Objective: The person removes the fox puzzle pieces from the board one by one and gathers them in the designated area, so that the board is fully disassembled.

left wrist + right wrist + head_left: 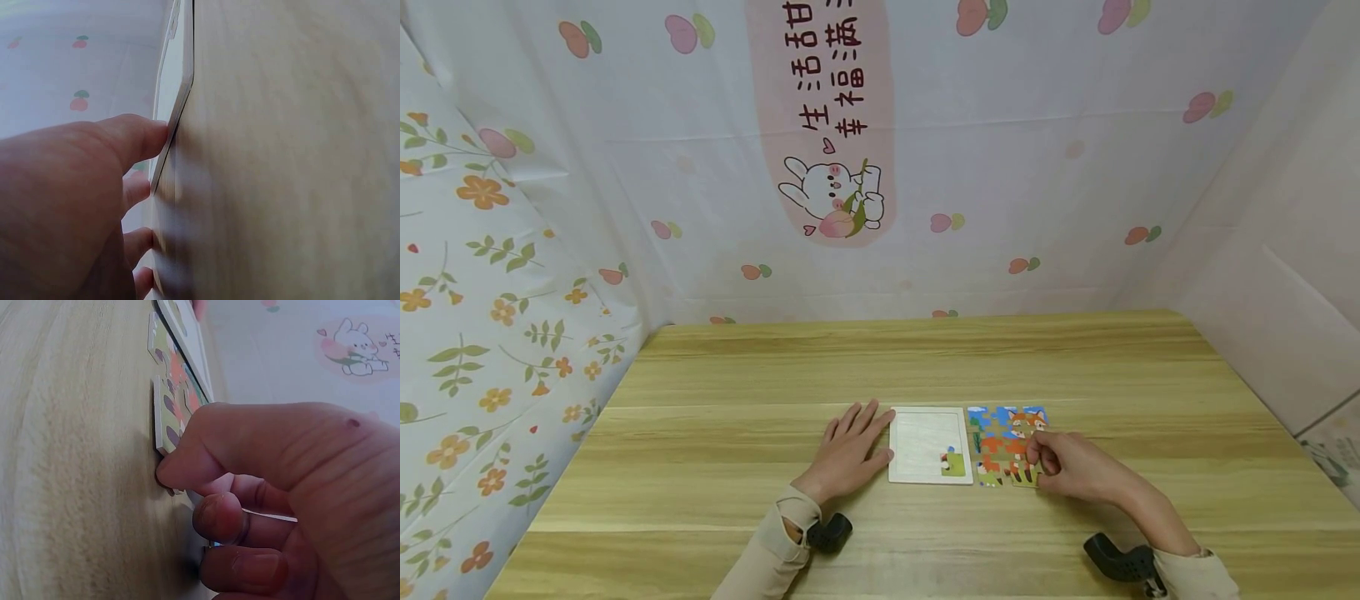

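Observation:
A white puzzle tray (pixel 921 482) lies flat on the table with one green jigsaw piece (pixel 954 465) in its lower right corner. My left hand (pixel 850 454) rests on the table with fingers spread; its thumb (pixel 153 139) and forefinger touch the tray's left edge. Several jigsaw pieces (pixel 991 445) with a fox picture lie in loose rows to the tray's right. At their right side my right hand (pixel 1078 467) has its fingers curled and pinches a jigsaw piece (pixel 177 492) at the table surface. The thumb covers most of that piece, and the forefinger's tip is hidden.
The wooden table (pixel 737 375) reaches back to a white printed cloth (pixel 1000 183). Flowered cloth (pixel 497 333) hangs at the left and a pale cloth at the right. Black wrist mounts (pixel 830 533) sit at both cuffs, close above the table.

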### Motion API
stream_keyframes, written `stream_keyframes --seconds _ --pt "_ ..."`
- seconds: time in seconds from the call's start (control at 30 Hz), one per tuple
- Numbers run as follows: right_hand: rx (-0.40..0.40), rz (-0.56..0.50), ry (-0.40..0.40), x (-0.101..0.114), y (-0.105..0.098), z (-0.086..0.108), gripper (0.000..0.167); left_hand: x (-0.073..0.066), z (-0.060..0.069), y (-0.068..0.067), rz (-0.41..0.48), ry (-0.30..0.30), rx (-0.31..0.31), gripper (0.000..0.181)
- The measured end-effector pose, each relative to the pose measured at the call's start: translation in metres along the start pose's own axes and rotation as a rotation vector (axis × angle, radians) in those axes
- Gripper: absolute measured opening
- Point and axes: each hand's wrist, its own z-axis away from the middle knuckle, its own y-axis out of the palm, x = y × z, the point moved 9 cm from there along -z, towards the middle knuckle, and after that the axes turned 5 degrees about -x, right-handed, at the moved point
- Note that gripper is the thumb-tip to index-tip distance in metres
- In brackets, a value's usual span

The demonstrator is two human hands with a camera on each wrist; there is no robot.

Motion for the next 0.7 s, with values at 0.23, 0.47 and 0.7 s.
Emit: stream_keyframes --seconds 0.23,0.47,0.7 --pt "0.01 -0.013 0.01 0.0 0.0 0.0 0.022 0.001 0.0 0.001 0.0 -0.004 -0.001 0.052" --pt "0.01 0.001 -0.006 0.004 -0.002 0.002 0.021 0.001 0.0 0.001 -0.001 0.0 0.0 0.052" --pt "-0.022 0.036 -0.007 0.015 -0.007 0.001 0.015 0.001 0.0 0.001 0.001 0.002 0.003 0.052"
